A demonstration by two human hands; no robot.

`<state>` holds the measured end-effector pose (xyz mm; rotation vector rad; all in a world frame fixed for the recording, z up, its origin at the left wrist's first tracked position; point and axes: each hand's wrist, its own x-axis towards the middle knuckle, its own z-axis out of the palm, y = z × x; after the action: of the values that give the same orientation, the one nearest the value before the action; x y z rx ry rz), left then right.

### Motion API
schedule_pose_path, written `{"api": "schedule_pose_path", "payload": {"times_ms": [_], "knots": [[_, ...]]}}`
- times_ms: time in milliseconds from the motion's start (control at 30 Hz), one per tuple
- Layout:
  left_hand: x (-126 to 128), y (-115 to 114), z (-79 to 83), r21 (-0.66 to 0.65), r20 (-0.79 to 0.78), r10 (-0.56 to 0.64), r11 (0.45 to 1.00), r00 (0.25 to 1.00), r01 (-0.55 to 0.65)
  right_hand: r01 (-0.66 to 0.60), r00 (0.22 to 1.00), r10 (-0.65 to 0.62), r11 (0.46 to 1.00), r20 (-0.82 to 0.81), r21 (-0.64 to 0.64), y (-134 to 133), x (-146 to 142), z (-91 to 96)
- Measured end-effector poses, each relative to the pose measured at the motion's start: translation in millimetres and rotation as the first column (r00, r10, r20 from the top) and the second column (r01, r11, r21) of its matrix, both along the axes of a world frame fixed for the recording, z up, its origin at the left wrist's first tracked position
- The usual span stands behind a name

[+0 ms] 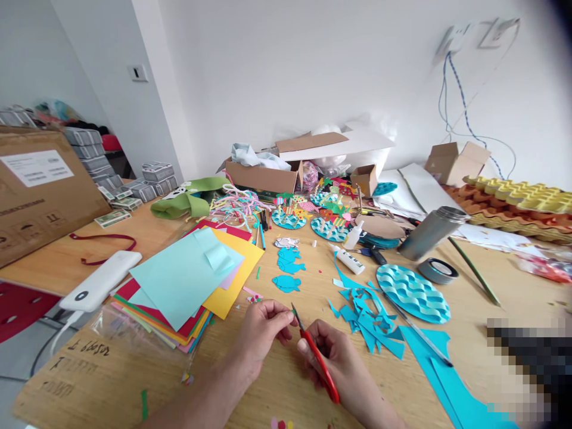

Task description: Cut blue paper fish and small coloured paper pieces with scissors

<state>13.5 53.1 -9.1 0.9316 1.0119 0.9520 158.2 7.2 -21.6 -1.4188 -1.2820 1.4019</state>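
Note:
My right hand (333, 357) is closed around a pair of red-handled scissors (320, 364), their blades angled up and to the left. The fingers of my left hand (268, 325) are pinched together beside the scissor tips; whatever is between them is too small to make out. Just beyond both hands, blue paper fish (286, 283) with drawn outlines lie in a column, a pale patterned fish (286, 242) at its far end. To the right of my right hand is a heap of blue paper scraps (364, 316).
Stacked coloured paper (179, 280) and a white power bank (102, 280) lie left. On the right are a wavy blue oval (413, 293), a pen (422, 333), a glue bottle (350, 260), a steel flask (431, 232) and egg trays (518, 208). Cardboard boxes (263, 176) stand behind.

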Motion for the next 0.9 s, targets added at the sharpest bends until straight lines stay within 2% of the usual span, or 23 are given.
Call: {"api": "schedule_pose_path", "payload": {"times_ms": [200, 900], "knots": [[-0.4, 1.2, -0.7, -0.063, 0.064, -0.023, 0.998, 0.998, 0.028, -0.016, 1.0, 0.016, 1.0, 0.003, -0.005, -0.5, -1.2, 3.8], [-0.6, 1.2, -0.1, -0.074, 0.08, -0.023, 0.997, 0.997, 0.029, -0.01, 1.0, 0.01, 1.0, -0.007, -0.025, -1.3, -0.4, 4.0]]}}
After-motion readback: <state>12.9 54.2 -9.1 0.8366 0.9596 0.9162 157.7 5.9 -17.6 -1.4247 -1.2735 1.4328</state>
